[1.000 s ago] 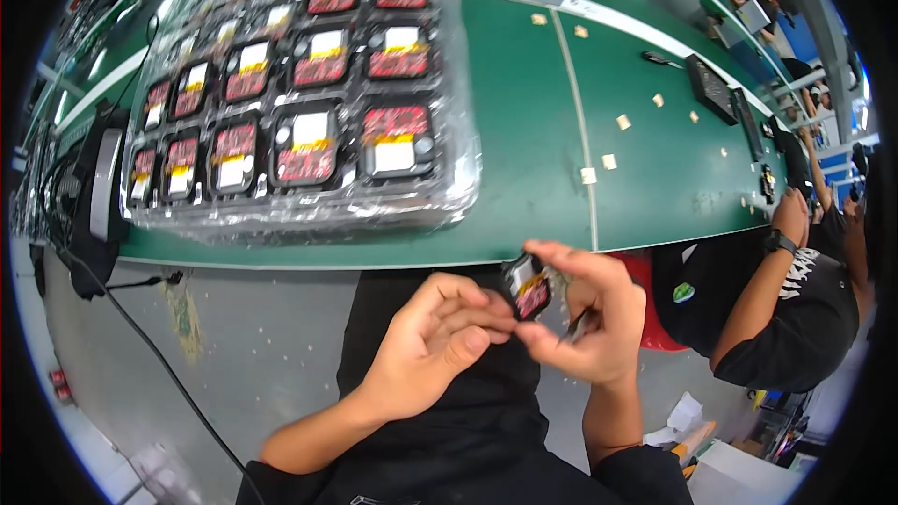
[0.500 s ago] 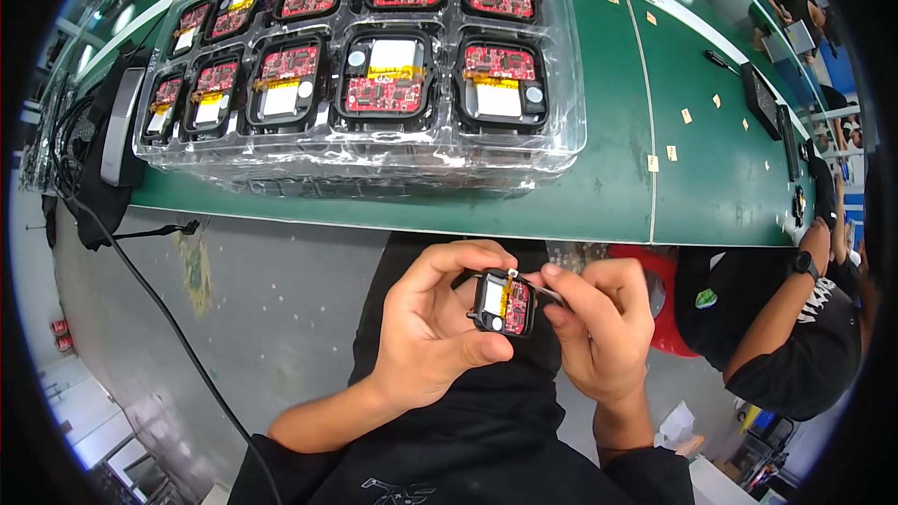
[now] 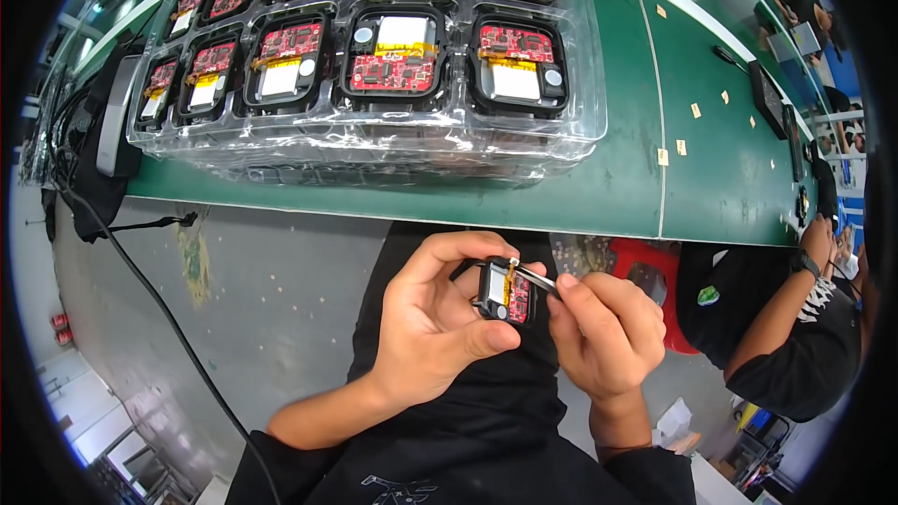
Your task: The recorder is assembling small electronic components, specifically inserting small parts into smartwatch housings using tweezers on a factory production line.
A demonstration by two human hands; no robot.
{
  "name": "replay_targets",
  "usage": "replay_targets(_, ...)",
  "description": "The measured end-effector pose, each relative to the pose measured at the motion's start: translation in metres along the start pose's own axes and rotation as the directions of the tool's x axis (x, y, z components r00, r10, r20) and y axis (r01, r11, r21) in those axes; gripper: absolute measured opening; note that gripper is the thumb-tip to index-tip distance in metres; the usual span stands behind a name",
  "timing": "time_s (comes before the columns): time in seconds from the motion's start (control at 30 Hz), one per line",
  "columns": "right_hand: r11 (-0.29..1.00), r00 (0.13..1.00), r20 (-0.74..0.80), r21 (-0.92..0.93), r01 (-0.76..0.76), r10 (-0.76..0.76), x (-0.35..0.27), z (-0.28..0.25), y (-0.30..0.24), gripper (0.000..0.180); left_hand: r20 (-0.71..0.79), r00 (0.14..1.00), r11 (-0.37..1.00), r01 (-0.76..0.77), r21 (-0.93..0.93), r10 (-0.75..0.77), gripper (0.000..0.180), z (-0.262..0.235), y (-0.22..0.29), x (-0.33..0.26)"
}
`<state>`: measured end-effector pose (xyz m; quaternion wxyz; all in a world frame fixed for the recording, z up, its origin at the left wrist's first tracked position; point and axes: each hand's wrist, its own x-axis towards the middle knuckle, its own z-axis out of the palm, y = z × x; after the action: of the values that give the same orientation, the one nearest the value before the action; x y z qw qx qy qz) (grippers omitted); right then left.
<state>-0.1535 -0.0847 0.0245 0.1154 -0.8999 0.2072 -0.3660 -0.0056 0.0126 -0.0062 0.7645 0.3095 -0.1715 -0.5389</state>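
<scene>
My left hand [image 3: 435, 327] pinches a small black module [image 3: 505, 290] with a red circuit board, held over my lap at six o'clock. My right hand [image 3: 603, 332] grips tweezers [image 3: 535, 279], tips on its yellow tape. The work looks mid-way; trays [image 3: 374, 65] at twelve o'clock hold many more.
</scene>
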Motion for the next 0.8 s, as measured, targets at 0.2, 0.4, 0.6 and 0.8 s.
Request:
replay_targets(0.2, 1.0, 1.0, -0.007, 0.017, 0.013, -0.013, -0.0007, 0.0026, 0.0013, 0.034, -0.042, 0.999, 0.998, 0.018, 0.066, -0.015, 0.066, 0.0022, -0.001, -0.0023)
replay_targets(0.4, 0.956, 0.983, 0.044, 0.228, -0.182, 0.177, 0.0003, 0.0013, 0.0, 0.028, -0.052, 0.999, 0.996, 0.016, 0.083, -0.012, 0.066, 0.0032, 0.0027, -0.0023)
replay_targets(0.6, 0.914, 0.961, 0.091, 0.298, -0.275, 0.259, -0.0007, 0.0036, 0.0009, 0.023, -0.029, 1.0, 0.994, -0.003, 0.111, 0.006, 0.065, 0.0023, 0.0008, -0.0028)
replay_targets(0.8, 0.912, 0.958, 0.076, 0.296, -0.285, 0.275, 0.0001, 0.0062, 0.0013, 0.022, -0.073, 0.997, 0.996, 0.004, 0.092, 0.003, 0.065, 0.0042, -0.0017, -0.0039)
